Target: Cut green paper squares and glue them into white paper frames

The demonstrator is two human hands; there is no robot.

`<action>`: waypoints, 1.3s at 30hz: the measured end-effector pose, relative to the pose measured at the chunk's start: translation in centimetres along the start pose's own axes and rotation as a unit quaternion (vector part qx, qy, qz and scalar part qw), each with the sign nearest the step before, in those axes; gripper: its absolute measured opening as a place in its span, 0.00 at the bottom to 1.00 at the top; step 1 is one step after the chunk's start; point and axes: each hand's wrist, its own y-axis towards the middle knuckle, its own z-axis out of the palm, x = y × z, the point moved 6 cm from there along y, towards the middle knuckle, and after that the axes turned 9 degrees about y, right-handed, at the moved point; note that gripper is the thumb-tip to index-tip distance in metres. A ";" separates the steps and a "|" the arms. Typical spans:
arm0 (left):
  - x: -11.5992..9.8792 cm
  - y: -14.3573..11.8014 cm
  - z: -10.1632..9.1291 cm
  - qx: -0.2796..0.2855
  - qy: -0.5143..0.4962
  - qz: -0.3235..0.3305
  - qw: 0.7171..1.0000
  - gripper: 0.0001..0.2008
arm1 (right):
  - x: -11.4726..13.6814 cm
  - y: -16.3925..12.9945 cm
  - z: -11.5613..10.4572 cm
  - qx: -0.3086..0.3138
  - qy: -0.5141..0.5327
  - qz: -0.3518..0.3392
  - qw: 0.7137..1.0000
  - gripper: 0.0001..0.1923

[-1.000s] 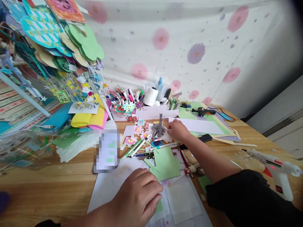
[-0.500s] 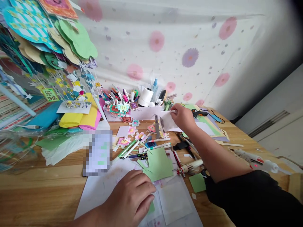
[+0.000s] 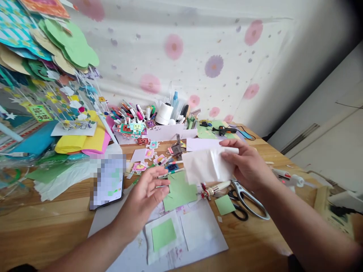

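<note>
Right hand (image 3: 249, 162) pinches a thin white sheet (image 3: 205, 166) by its right edge; the sheet is held between both hands, near the green paper (image 3: 183, 192). Left hand (image 3: 146, 198) is empty, fingers loosely parted. Recommended: support the free left edge lightly, since such material probably creases easily.

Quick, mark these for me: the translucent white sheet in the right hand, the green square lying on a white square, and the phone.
Translucent white sheet (image 3: 200, 166): head view, on its broad face.
Green square (image 3: 163, 234): head view, middle of its top face.
Phone (image 3: 109, 183): head view, on its pixelated screen.
</note>
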 end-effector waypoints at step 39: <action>0.4 0.5 5.6 0.128 -0.152 -0.133 0.971 0.15 | -4.8 -6.0 0.6 0.033 0.159 0.116 0.980 0.18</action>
